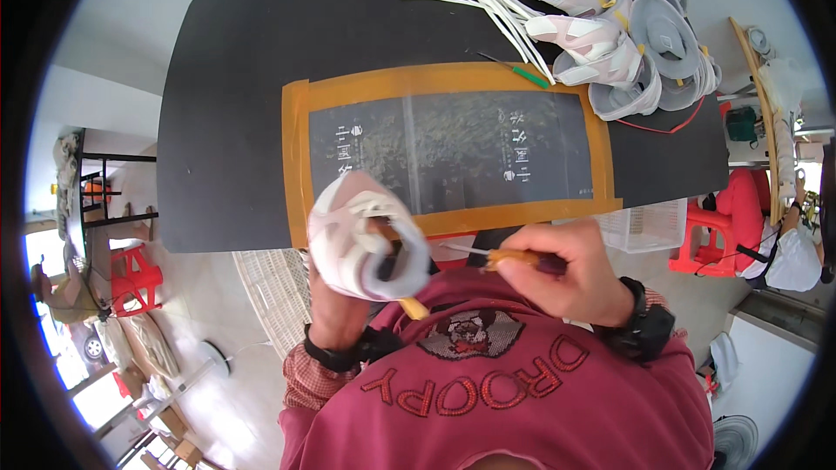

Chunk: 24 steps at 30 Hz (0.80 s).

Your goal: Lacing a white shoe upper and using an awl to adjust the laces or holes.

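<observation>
My left hand [338, 312] is wrapped behind a pale pink and white shoe upper [344, 231], so its fingers are mostly hidden. The upper is lifted in front of my chest by the table's near edge, its opening toward the right and a yellow tab hanging at the heel. In my right hand [570, 274] I grip a thin pointed tool, like an awl [521, 258], by its orange and dark handle. Its slim metal shaft points left toward the upper, with a gap between them.
On the black table [226, 122], a clear sheet [461, 148] is fixed with amber tape. White laces [496, 4], a green-handled tool [529, 77] and piled shoe uppers [601, 48] lie at the far right. Below stand a white basket [270, 292] and a clear crate [644, 226].
</observation>
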Motion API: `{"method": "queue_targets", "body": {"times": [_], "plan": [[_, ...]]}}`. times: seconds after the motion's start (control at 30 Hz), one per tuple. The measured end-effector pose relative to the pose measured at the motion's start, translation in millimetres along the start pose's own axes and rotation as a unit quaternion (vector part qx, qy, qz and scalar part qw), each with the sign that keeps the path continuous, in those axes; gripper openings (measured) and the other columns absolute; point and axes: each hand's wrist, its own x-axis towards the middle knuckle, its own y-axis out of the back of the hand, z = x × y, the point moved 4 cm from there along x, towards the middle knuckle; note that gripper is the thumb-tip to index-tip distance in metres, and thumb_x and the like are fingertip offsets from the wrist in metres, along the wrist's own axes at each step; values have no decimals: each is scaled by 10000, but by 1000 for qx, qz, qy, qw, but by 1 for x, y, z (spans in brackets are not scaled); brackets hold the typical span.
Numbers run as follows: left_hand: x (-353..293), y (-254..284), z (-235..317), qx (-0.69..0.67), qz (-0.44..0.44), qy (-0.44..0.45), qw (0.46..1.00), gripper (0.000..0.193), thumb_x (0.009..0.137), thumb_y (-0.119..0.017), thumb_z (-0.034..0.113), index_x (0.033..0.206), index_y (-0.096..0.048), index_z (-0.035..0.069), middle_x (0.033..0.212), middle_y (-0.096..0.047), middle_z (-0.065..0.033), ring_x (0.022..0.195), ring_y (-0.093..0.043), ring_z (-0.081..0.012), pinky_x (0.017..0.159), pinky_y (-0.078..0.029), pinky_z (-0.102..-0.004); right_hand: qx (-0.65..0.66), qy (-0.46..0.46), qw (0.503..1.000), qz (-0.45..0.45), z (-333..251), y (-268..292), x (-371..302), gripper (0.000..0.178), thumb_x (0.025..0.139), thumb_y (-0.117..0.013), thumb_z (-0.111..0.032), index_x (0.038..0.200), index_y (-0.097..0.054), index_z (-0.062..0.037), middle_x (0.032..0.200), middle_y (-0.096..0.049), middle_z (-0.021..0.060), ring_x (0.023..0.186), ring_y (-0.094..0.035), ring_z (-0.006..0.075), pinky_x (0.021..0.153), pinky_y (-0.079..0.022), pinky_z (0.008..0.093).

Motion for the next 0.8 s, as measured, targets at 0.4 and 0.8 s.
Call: {"method": "queue_targets", "body": {"times": [0.4,0.8], "plan": [[3,-28,5,36,-46,-50,997,433,1009,-416,320,1289,-506,2,1206,-601,-164,1110,-593,-249,960,-488,-376,299,-116,946,-51,17,-58,13,281,866,-720,-150,1059,-667,47,852,-646,-13,721,-542,13,595,-427,182],[3,-21,14,241,-3,-145,960,378,892,-609,30,1262,-535,5,1153,-635,-114,999,-632,-187,834,-525,-315,206,-53,975,58,10,-61,19,177,807,-751,-85,931,-679,19,738,-638,4,659,-536,36,580,-428,211]]}}
